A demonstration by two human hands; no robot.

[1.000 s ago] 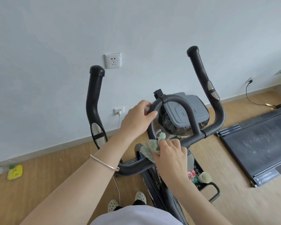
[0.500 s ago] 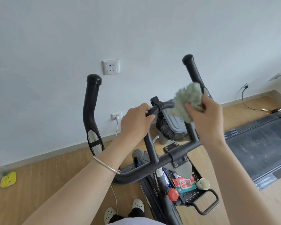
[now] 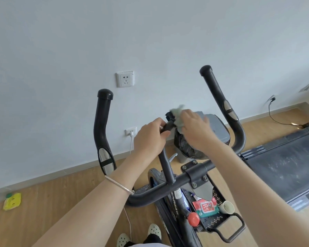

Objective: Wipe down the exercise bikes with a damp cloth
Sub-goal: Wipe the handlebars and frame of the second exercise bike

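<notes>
Now that the cloth (image 3: 178, 117) is brought down from mid-air onto the top of the inner loop bar (image 3: 165, 163), just beside the left hand (image 3: 150, 138) clenched round that bar, it is pressed by the right hand (image 3: 194, 130), finger curl blurred beyond telling, and wiping is judged resumed.

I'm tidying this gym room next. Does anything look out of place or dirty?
A yellow pouch lies loose on the floor by the wall at left, and the treadmill belt shows pale smears, likely dust. Nothing looks broken.
</notes>
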